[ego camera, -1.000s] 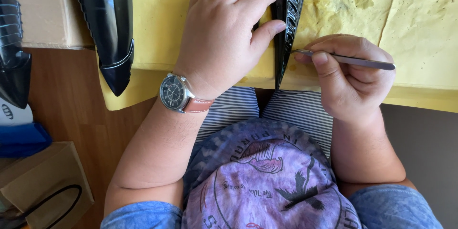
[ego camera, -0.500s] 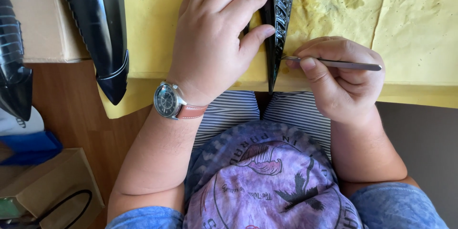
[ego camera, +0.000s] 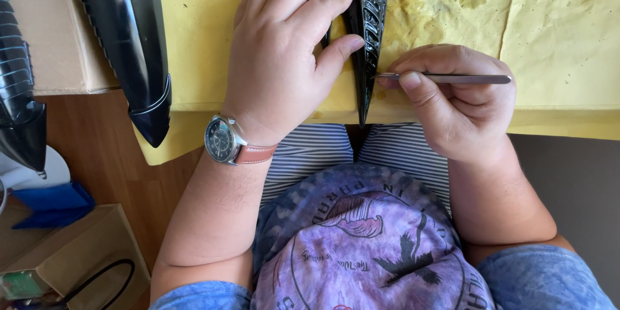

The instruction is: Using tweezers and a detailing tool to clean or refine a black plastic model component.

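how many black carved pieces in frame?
3: one pinned under the left hand at top centre, one left on the yellow cloth, one at far left edge. More may lie outside the frame.

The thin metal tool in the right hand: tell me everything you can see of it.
The thin metal tool is a slim, straight grey rod, dull like steel. It lies almost level, its point aimed left at the edge of the glossy black carved piece; whether the tip touches it is too fine to tell. The right hand pinches it near the tip, thumb on top, the rest of the rod jutting right over the yellow cloth.
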